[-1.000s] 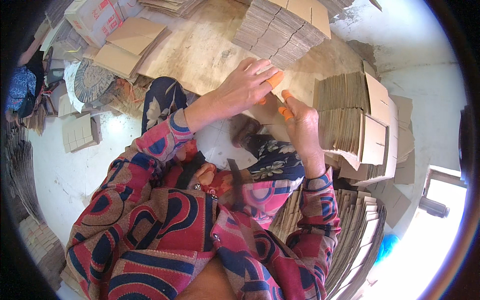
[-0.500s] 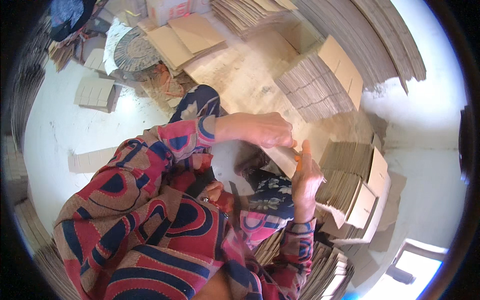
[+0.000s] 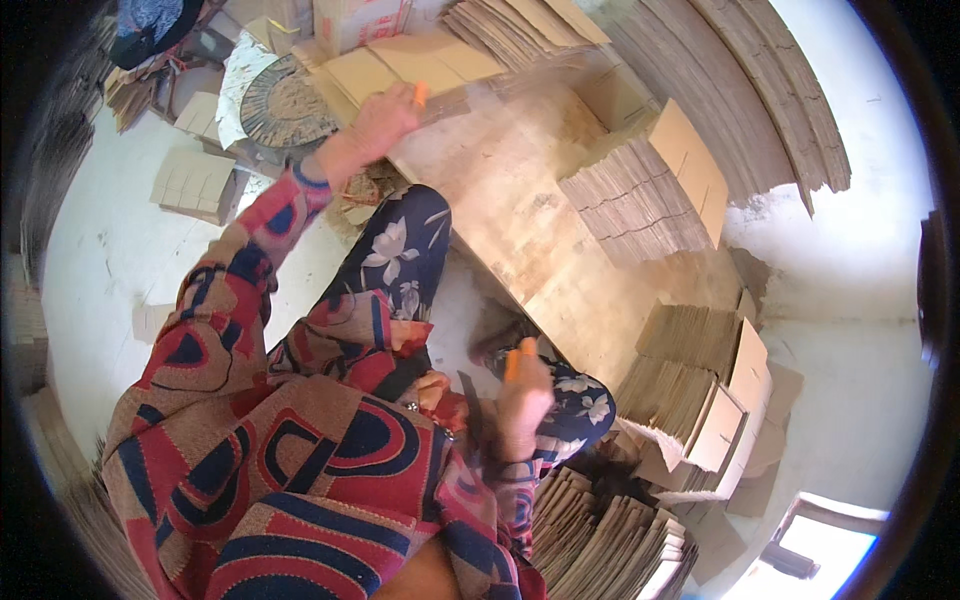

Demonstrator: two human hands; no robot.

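At the far left, my left hand (image 3: 388, 118) reaches out with curled fingers at the near edge of a tan cardboard sheet (image 3: 440, 58) on a small pile. An orange covering (image 3: 420, 95) shows at its fingertips. My right hand (image 3: 525, 408) is drawn back over my right knee, blurred, its fingers bent and close together. Bright orange coverings (image 3: 520, 357) sit on its thumb and finger ends; its palm is hidden. Between the hands lies a low wooden board (image 3: 510, 215), dusty and stained. Beyond it stands a block of folded cardboard pieces (image 3: 640, 200).
Bundled cardboard stacks (image 3: 690, 350) stand right of the board, with more upright flat pieces (image 3: 610, 530) below. Tall cardboard piles (image 3: 720, 90) line the far wall. At far left are a round grey ribbed disc (image 3: 290, 105), a printed carton (image 3: 355, 22) and a cardboard block (image 3: 195, 185).
My hands, close together over the board before, have parted. The left has swung far left to the cardboard pile; the right has come down and back toward my knee. The top sheet appears shifted rightward.
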